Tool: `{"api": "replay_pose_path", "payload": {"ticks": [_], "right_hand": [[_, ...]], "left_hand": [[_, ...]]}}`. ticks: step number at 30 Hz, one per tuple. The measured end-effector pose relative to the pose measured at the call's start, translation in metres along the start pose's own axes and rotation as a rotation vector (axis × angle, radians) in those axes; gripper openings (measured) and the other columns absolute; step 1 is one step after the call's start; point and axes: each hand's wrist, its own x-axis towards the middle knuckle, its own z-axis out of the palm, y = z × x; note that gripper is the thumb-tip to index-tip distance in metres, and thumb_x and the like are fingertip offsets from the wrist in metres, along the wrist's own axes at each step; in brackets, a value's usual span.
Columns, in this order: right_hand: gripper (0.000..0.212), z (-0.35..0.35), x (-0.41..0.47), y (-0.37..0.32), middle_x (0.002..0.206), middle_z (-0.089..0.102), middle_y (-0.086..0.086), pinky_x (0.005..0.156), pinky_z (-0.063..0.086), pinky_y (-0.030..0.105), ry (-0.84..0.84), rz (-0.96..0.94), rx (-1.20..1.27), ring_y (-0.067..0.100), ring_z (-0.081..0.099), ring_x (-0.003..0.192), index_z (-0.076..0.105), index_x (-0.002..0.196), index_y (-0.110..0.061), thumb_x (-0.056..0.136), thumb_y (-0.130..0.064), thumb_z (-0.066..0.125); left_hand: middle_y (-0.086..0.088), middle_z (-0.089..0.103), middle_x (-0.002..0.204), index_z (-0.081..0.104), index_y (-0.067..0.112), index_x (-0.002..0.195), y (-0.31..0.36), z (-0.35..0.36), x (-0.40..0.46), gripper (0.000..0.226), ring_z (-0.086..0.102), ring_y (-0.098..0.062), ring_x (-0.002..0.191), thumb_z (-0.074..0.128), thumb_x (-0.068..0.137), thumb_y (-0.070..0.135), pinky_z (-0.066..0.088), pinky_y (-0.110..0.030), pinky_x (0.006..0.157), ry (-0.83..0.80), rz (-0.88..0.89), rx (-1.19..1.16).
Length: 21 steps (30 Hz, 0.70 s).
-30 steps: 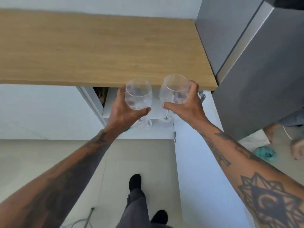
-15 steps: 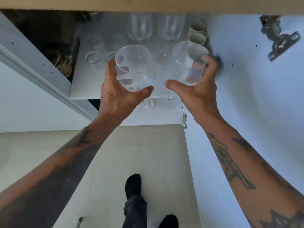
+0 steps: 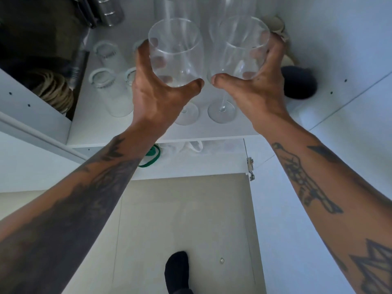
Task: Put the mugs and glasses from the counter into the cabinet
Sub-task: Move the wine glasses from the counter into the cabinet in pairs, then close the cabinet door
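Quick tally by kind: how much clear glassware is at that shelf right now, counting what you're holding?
Wine glasses held: 2, left wine glass in the left hand, right wine glass in the right hand
Back wine glasses: 2
Tumblers: 4, two partly hidden
Total: 8

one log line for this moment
left hand: holds wine glass | right hand: holds second wine glass | place: over cabinet shelf
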Motion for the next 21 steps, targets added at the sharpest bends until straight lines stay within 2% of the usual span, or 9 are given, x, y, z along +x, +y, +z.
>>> {"api": "replay_pose_path", "payload": {"ticks": [6,9,11,13,15,17,18,19,21], "right_hand": [[0.097,0.002,0.003,0.0,0.137,0.043,-0.004,0.099,0.048,0.035,-0.011,-0.022,-0.009,0.017,0.049,0.122,0.026,0.142,-0.025,0.065,-0.03,0.085],[0.104,-0.002,0.001,0.001,0.142,0.038,-0.002,0.102,0.048,0.036,-0.063,0.011,0.015,0.017,0.047,0.126,0.021,0.144,-0.027,0.063,-0.032,0.086],[0.11,-0.008,-0.003,0.003,0.147,0.032,0.001,0.107,0.044,0.037,-0.104,0.058,0.021,0.017,0.042,0.131,0.017,0.146,-0.027,0.062,-0.034,0.088],[0.113,-0.017,-0.013,0.003,0.149,0.028,0.002,0.111,0.038,0.036,-0.143,0.122,-0.047,0.017,0.036,0.135,0.014,0.148,-0.027,0.063,-0.038,0.087],[0.111,-0.031,-0.025,-0.001,0.152,0.023,0.003,0.11,0.034,0.03,-0.218,0.178,-0.15,0.018,0.029,0.138,0.012,0.148,-0.028,0.065,-0.041,0.085],[0.104,-0.05,-0.034,-0.013,0.152,0.022,0.003,0.098,0.031,0.024,-0.332,0.238,-0.299,0.019,0.029,0.137,0.012,0.148,-0.028,0.07,-0.041,0.08],[0.099,-0.06,-0.037,-0.021,0.152,0.023,0.005,0.092,0.03,0.023,-0.396,0.274,-0.379,0.021,0.032,0.135,0.013,0.147,-0.028,0.072,-0.04,0.077],[0.095,-0.07,-0.039,-0.029,0.15,0.026,0.007,0.087,0.031,0.024,-0.46,0.299,-0.458,0.022,0.037,0.132,0.016,0.147,-0.026,0.074,-0.039,0.075],[0.085,-0.093,-0.042,-0.048,0.145,0.034,0.01,0.085,0.036,0.027,-0.601,0.304,-0.629,0.025,0.043,0.126,0.026,0.146,-0.021,0.077,-0.039,0.072]], "left_hand": [[-0.004,0.053,0.136,0.028,0.019,0.148,-0.004,0.002,0.007,0.106,0.063,-0.02,0.111,0.088,0.065,0.044,0.058,-0.037,0.088,-0.047,0.011,-0.006],[-0.009,0.045,0.146,0.02,0.014,0.152,-0.007,0.001,0.004,0.114,0.054,-0.02,0.126,0.09,0.065,0.04,0.056,-0.036,0.094,-0.06,0.02,0.001],[-0.014,0.038,0.15,0.016,0.015,0.154,-0.006,-0.001,-0.007,0.119,0.051,-0.023,0.129,0.09,0.065,0.044,0.055,-0.033,0.095,-0.063,-0.029,0.011],[-0.013,0.039,0.147,0.023,0.018,0.153,-0.001,-0.006,-0.031,0.106,0.058,-0.019,0.115,0.084,0.071,0.049,0.053,-0.01,0.079,-0.029,-0.106,0.061],[-0.011,0.052,0.136,0.044,0.017,0.143,0.007,-0.011,-0.066,0.074,0.063,-0.013,0.096,0.077,0.081,0.042,0.045,0.001,0.062,-0.01,-0.206,0.061],[-0.009,0.067,0.118,0.065,0.016,0.123,0.027,-0.012,-0.107,0.036,0.064,-0.001,0.075,0.071,0.088,0.025,0.042,0.0,0.057,-0.048,-0.351,0.015],[-0.006,0.073,0.109,0.071,0.016,0.113,0.042,-0.012,-0.129,0.024,0.062,0.005,0.065,0.068,0.089,0.018,0.041,-0.002,0.054,-0.085,-0.437,-0.018],[-0.002,0.075,0.099,0.074,0.017,0.106,0.059,-0.011,-0.15,0.019,0.059,0.007,0.056,0.065,0.089,0.013,0.04,-0.004,0.053,-0.124,-0.506,-0.043],[0.008,0.074,0.086,0.076,0.02,0.098,0.102,-0.007,-0.193,0.019,0.058,0.008,0.053,0.062,0.089,0.01,0.04,-0.006,0.051,-0.209,-0.591,-0.095]]}}
